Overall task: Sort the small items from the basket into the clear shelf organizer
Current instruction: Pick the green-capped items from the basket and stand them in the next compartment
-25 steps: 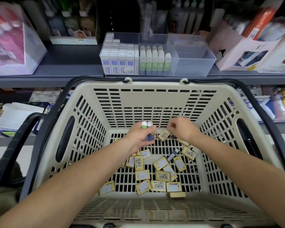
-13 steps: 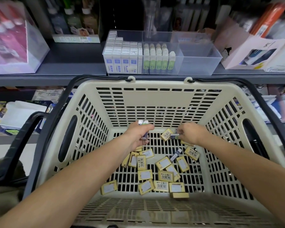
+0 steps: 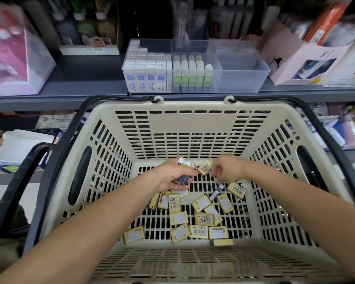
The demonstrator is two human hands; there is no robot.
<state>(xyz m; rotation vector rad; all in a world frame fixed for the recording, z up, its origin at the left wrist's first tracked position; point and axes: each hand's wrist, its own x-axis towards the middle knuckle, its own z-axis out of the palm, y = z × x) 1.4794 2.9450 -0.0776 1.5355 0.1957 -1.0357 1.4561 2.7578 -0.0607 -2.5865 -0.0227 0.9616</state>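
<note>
Both arms reach deep into the basket [image 3: 193,124], where the left grip [image 3: 172,175] clutches a bundle of small tubes [image 3: 181,178], likely gathered for one trip to the clear organizer [image 3: 242,78] on the shelf [image 3: 80,78] above; the right grip [image 3: 226,171] curls beside a yellow box [image 3: 204,168], whether grasping anything cannot be told

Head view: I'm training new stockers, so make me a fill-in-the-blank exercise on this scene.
The left hand grips small blue-and-white tubes inside the beige slotted plastic ____.
The small flat boxes on its floor are ____.
In the clear plastic shelf organizer, green-labelled white sticks stand in the ____ front compartment.
Answers: basket; yellow; middle.
</note>
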